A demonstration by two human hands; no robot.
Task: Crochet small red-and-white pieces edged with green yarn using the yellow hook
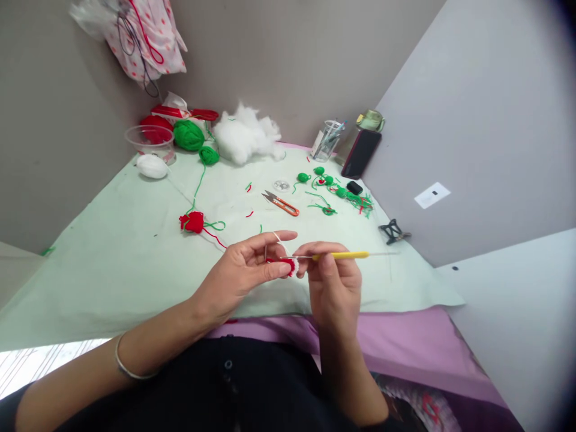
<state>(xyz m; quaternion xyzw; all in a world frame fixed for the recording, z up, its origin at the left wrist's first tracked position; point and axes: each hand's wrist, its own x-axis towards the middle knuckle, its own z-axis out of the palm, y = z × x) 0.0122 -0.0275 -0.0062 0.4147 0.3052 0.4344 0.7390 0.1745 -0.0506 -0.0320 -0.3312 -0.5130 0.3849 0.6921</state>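
- We see a dark phone (362,155) propped beside a green-topped container (371,120).
- Near them, we find a clear cup (327,144) holding slender sticks.
- We notice a white plate (432,195) on the right-hand wall (477,120).
- At upper left, we see spotted pink cloth (155,51) hanging above a tissue box (167,112).

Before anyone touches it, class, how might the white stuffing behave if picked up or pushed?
The white stuffing would probably feel light for its size, given its airy, wispy look. Its loose, ragged tufts suggest it would squash or pull apart. Its uneven, spread-out shape makes rolling seem unlikely.
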